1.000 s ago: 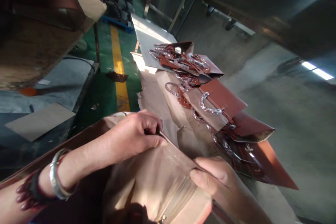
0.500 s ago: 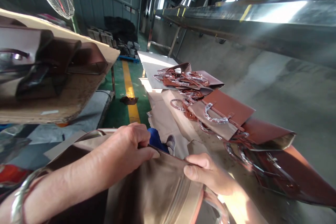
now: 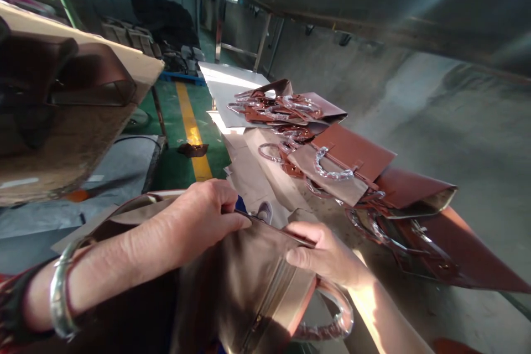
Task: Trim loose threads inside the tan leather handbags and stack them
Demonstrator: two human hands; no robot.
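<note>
A handbag point(image 3: 249, 271) hangs in front of me, its taupe lining and an inner zipper facing up. My left hand point(image 3: 211, 210), with a metal bangle at the wrist, pinches the top edge of the bag between thumb and fingers. Further right along that same edge, my right hand point(image 3: 319, 249) grips it with the thumb on the lining side. Below the right hand a plastic-wrapped handle point(image 3: 332, 315) sticks out from the bag. The lower part of the bag runs out of view.
Several brown handbags point(image 3: 360, 149) with wrapped handles lie in a row on cardboard at the right. To the left stands a table point(image 3: 103, 127) with more brown bags. A metal-edged bench point(image 3: 352, 5) crosses the upper right. A brown scrap point(image 3: 193, 149) lies on the green floor.
The view has shifted, so the surroundings sit further left and higher. Both hands keep hold of the bag's edge, and more of the inner zipper and the wrapped handle shows.
</note>
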